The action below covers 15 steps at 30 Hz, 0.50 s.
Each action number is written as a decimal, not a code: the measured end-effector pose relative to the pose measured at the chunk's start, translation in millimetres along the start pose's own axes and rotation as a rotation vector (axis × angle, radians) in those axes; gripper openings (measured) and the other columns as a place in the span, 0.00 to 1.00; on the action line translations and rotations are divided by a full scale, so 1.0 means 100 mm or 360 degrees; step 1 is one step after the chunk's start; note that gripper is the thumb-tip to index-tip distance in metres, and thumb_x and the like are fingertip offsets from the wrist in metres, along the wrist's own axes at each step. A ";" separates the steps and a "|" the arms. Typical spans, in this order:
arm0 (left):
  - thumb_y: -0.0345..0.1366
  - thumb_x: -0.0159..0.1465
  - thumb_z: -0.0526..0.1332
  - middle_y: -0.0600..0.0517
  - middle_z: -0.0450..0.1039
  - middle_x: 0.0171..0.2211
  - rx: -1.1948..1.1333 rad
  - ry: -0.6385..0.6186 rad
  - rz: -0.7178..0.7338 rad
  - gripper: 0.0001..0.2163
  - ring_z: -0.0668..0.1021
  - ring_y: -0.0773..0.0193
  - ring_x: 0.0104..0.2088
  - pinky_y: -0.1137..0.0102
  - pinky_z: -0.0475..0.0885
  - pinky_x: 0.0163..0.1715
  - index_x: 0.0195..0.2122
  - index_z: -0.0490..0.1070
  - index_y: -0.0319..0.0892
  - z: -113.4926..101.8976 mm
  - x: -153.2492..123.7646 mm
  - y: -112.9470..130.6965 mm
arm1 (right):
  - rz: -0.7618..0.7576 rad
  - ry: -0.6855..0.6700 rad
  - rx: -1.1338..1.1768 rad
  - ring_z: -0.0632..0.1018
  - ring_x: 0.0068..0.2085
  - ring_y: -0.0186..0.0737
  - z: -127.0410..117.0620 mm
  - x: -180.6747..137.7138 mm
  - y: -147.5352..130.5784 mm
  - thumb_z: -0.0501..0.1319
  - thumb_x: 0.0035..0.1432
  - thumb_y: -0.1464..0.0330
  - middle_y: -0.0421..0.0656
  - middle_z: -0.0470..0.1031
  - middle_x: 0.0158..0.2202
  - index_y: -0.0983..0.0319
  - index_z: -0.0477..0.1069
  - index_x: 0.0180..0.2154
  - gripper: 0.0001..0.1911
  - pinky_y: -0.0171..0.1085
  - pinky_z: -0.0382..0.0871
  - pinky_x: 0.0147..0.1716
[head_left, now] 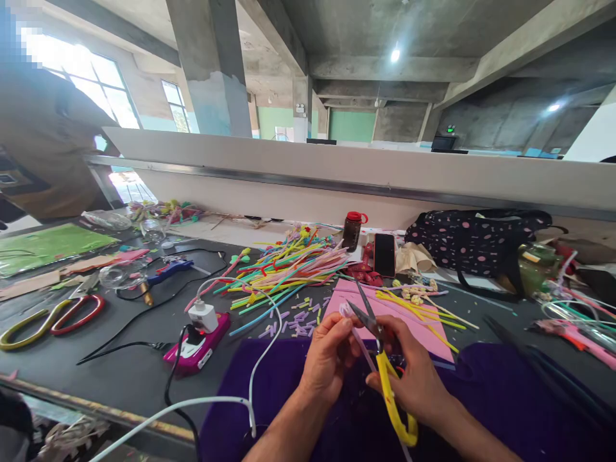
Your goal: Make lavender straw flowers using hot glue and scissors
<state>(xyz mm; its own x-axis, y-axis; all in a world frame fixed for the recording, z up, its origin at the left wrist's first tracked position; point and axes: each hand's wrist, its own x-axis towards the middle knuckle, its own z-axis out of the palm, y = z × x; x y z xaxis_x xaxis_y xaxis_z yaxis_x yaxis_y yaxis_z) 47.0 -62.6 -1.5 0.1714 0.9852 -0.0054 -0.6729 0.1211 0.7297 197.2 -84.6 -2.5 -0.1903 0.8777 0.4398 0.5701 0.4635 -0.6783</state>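
Observation:
My left hand (pixel 322 359) pinches a thin lilac straw-like stem (pixel 364 350) near its pale, frilled tip (pixel 345 310). Yellow-handled scissors (pixel 391 394) are in my right hand (pixel 418 375), their blades spread apart close to that tip. The stem slants down between both hands, and its lower part passes behind the scissors. Under and beyond my hands is a pink sheet (pixel 346 292) with yellow stems (pixel 418 308) on it. Small cut lilac pieces (pixel 301 321) are scattered left of the sheet.
A heap of coloured stems (pixel 289 269) lies farther back. Behind stand a dark bottle with a red lid (pixel 352 231), a phone (pixel 384 255) and a patterned bag (pixel 476 240). At left are a magenta power strip (pixel 205 353), cables and large scissors (pixel 79 316). A person (pixel 48 122) is at far left.

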 end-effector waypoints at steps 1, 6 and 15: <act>0.37 0.53 0.63 0.57 0.66 0.14 0.0000 -0.0004 0.0002 0.07 0.65 0.75 0.14 0.81 0.53 0.11 0.25 0.68 0.39 0.00 0.00 -0.02 | -0.0010 0.0020 -0.0024 0.69 0.33 0.38 0.01 0.00 -0.01 0.63 0.36 0.74 0.40 0.66 0.38 0.56 0.57 0.49 0.35 0.38 0.67 0.33; 0.39 0.50 0.65 0.57 0.67 0.15 0.0046 0.0039 0.0031 0.09 0.66 0.74 0.14 0.81 0.53 0.12 0.26 0.68 0.40 0.01 -0.01 -0.06 | -0.0049 0.0090 -0.0108 0.70 0.37 0.42 0.03 -0.01 0.01 0.66 0.36 0.72 0.42 0.66 0.39 0.57 0.58 0.50 0.36 0.40 0.66 0.36; 0.40 0.50 0.65 0.56 0.68 0.15 0.0133 0.0050 -0.0014 0.10 0.67 0.75 0.15 0.81 0.54 0.13 0.27 0.69 0.39 0.02 -0.01 -0.08 | -0.0073 0.0092 -0.0094 0.71 0.35 0.42 0.07 -0.02 0.04 0.65 0.37 0.70 0.42 0.66 0.38 0.56 0.58 0.51 0.36 0.39 0.67 0.34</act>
<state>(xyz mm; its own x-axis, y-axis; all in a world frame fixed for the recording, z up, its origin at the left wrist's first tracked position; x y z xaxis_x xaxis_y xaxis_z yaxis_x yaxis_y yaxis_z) 53.7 -64.8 -5.9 0.1536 0.9876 -0.0326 -0.6089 0.1206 0.7841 194.6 -84.1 -10.3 -0.1719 0.8465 0.5040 0.6083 0.4936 -0.6215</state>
